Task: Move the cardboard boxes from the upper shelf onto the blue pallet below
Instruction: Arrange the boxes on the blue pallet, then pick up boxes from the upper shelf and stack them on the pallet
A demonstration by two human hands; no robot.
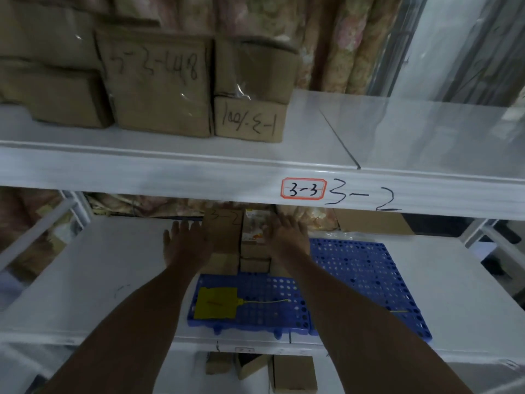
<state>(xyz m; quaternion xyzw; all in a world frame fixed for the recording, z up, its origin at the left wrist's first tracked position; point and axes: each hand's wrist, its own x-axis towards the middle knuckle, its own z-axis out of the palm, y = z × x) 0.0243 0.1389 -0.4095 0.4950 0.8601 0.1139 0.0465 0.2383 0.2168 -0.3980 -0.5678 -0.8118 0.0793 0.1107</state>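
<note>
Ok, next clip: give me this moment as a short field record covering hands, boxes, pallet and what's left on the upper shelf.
left hand: open, flat against the left side of the brown cardboard box stack
right hand: open, flat against the stack's right side
stack location: at the back of the blue perforated plastic pallet on the lower white shelf
pallet extras: yellow tag lying on its front left
upper white shelf: several marked cardboard boxes remain, left of centre
task state: unfinished
</note>
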